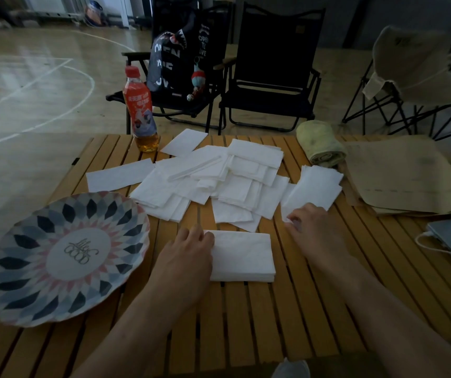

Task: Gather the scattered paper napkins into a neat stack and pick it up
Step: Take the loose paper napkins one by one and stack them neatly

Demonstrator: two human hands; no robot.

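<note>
White napkins [213, 175]; petal-patterned plate [28, 268]

Left hand [188, 249] flat on edge of small napkin stack [243, 257], right hand [314, 230] pinching a napkin [314, 186] just beyond, scattered napkins [213, 175] ahead of both

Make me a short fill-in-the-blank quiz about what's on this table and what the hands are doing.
1. The left hand rests on a small neat ____ of napkins.
2. The right hand touches a loose napkin near the ____ paper bags.
3. The bottle has a ____ cap.
4. The patterned ____ lies left of the left hand.

Missing words: stack; brown; red; plate
</note>
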